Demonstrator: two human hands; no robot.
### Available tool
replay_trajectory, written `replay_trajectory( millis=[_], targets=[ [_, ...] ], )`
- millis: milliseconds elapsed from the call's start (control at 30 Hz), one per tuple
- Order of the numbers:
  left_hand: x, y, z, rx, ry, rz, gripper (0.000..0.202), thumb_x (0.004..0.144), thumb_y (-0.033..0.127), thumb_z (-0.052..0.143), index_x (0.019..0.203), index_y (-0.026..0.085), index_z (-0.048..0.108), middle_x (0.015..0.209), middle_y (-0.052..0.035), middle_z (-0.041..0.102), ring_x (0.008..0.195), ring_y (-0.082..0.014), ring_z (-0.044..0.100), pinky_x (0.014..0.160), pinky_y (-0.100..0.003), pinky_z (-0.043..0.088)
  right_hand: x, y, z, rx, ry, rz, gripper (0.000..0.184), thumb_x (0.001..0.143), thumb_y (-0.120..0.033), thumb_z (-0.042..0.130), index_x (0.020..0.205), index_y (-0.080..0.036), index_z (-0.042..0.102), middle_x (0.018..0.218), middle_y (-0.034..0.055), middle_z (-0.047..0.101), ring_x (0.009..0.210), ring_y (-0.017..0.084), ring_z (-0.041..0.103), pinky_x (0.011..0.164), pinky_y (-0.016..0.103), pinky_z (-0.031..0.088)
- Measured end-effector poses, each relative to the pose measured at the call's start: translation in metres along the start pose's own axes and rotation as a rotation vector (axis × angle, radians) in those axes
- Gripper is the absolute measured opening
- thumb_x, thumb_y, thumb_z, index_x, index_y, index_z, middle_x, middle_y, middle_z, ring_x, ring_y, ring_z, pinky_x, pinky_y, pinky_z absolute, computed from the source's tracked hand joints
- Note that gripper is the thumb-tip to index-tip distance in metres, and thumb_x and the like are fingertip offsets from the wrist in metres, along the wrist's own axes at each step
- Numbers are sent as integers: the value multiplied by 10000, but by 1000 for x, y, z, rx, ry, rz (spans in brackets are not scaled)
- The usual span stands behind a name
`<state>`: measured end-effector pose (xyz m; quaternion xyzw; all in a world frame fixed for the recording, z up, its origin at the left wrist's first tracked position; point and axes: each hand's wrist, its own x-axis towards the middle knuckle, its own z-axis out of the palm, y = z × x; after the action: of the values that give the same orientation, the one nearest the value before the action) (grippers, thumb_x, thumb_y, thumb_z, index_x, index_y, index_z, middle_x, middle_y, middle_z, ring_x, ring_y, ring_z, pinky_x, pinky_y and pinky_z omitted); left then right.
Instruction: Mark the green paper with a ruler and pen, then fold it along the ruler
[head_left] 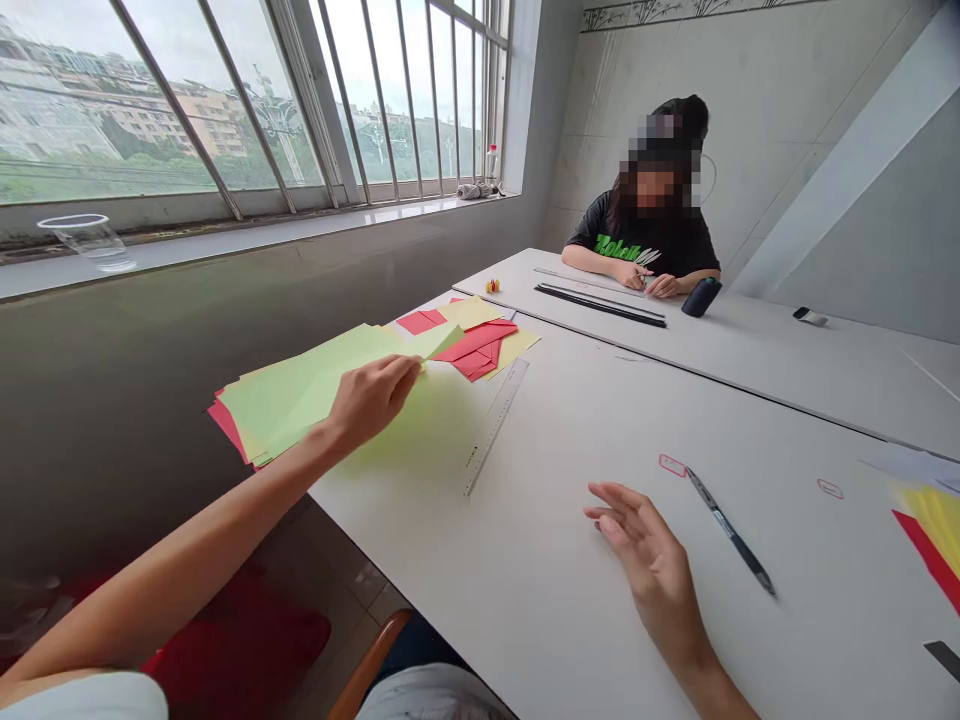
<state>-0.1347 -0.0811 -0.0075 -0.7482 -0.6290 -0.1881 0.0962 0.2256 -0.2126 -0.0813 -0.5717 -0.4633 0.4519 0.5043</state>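
Observation:
My left hand (371, 400) grips the edge of a loose stack of light green paper sheets (300, 385), which overhangs the table's left edge with red sheets showing beneath. Behind it lie red and pale yellow paper pieces (476, 345). A steel ruler (495, 425) lies just right of the stack. My right hand (645, 545) rests low over the white table (570, 620), fingers apart and holding nothing. Beside it lies a black and grey pen (731, 530), with a small pink paper scrap (673, 465) near the pen's tip.
Across the joined table, a co-worker in a black T-shirt (645, 240) works with both hands beside black strips (600, 305) and a dark spool (701, 297). Red and yellow paper (930, 535) sits at the right edge. A plastic cup (86, 240) stands on the window ledge.

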Motion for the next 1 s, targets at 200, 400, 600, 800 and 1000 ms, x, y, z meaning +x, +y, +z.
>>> replay_trajectory(
  millis=[200, 400, 600, 800, 1000],
  targets=[
    [-70, 135, 19, -449, -232, 871, 290, 1035, 248, 420, 1207, 281, 651, 1174, -56, 731, 1062, -198, 697, 1049, -375, 499, 22, -2, -30, 554, -110, 343, 692, 833, -728, 562, 1267, -194, 636, 1219, 146, 712, 1102, 332, 686, 898, 467, 577],
    [-107, 171, 48, -643, -145, 1123, 252, 1007, 343, 524, 1123, 148, 633, 1097, -91, 741, 1012, -201, 694, 1111, -410, 439, 22, 2, -60, 346, 30, 386, 668, 674, -441, 872, 1258, -191, 669, 1165, 135, 739, 1035, 335, 712, 840, 431, 598],
    [-45, 137, 52, -468, -228, 770, 340, 1026, 335, 470, 1301, 191, 608, 1360, -131, 626, 1223, -265, 615, 1092, -469, 450, 23, 4, -72, 155, 51, 310, 544, 683, -499, 843, 1107, -185, 709, 1036, 110, 759, 888, 291, 724, 770, 399, 592],
    [-17, 112, 76, -362, -385, 769, 501, 1035, 413, 458, 1496, 218, 463, 1607, -128, 331, 1499, -331, 279, 1227, -547, 230, 28, 4, -101, -601, 193, 128, 402, 795, -618, 664, 877, -225, 666, 710, 34, 686, 679, 248, 634, 655, 376, 506],
    [-39, 128, 77, -306, -401, 749, 509, 1055, 412, 394, 1503, 177, 449, 1626, -160, 273, 1519, -325, 224, 1237, -538, 192, 47, 30, -134, -1215, 390, -190, 337, 867, -409, 514, 1070, -206, 692, 981, 123, 688, 953, 321, 597, 758, 419, 475]
  ],
)
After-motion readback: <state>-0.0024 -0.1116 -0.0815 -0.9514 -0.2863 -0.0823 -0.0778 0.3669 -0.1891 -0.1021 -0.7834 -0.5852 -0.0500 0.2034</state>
